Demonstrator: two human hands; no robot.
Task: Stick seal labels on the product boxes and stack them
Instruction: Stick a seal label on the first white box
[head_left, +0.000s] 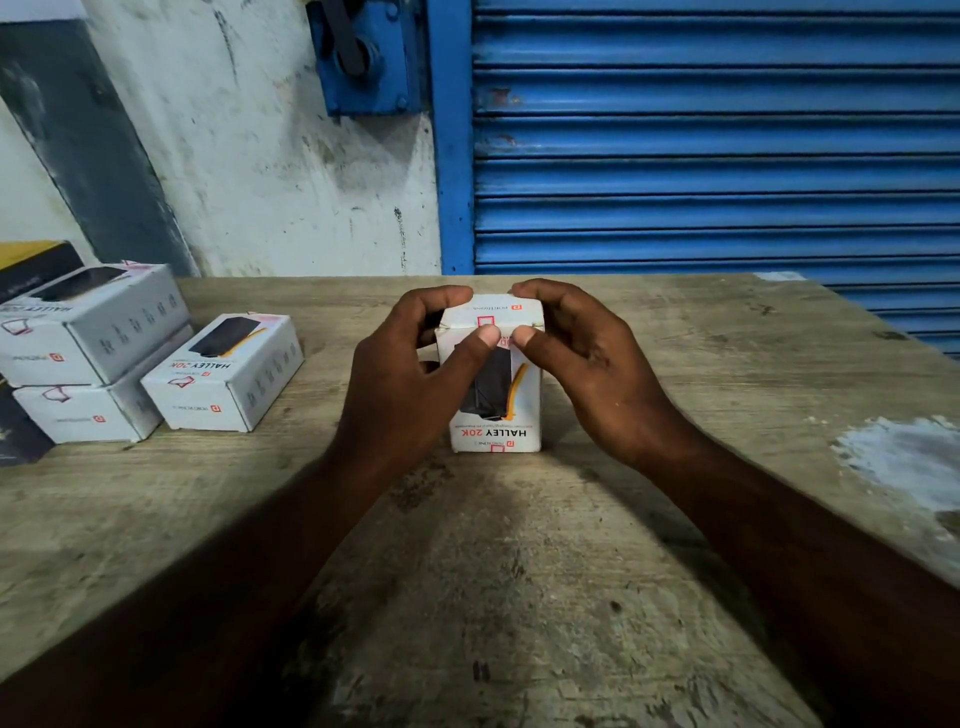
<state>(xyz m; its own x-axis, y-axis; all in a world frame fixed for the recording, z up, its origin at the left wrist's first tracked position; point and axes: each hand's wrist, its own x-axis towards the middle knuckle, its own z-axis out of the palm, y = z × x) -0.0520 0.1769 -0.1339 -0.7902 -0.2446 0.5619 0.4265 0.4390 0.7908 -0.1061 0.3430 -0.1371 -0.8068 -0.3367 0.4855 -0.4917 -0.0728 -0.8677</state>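
Head view: a white product box (496, 410) stands on end near the middle of the table (519, 597), a little toward the far edge. Its long axis runs straight up. The printed face is turned to the near side, with the words "HALLEY 20K" upside down at its lower end. The small end face at the top tilts into sight.

The left hand (410, 374) grips the upper part of the box from the left. Its fingers are curled over the far top corner, and its thumb presses flat on the near face just under the top edge. The right hand (587, 358) grips the same end from the right. Its fingers are bent over the top, and its thumb tip lies beside the left thumb, close to it. Both thumbs lie on a red-outlined seal label (488, 328) that folds over the top near edge of the box. How far the label is stuck down cannot be told.

At the left of the table, well apart from the hands, two like boxes lie flat in a stack (88, 332). A third box (223, 371) lies flat just to the right of the stack, touching or nearly touching it.

A pale patch (904, 457) marks the table at the right. Beyond the far edge are a scuffed wall (260, 156) and a blue shutter (717, 140).
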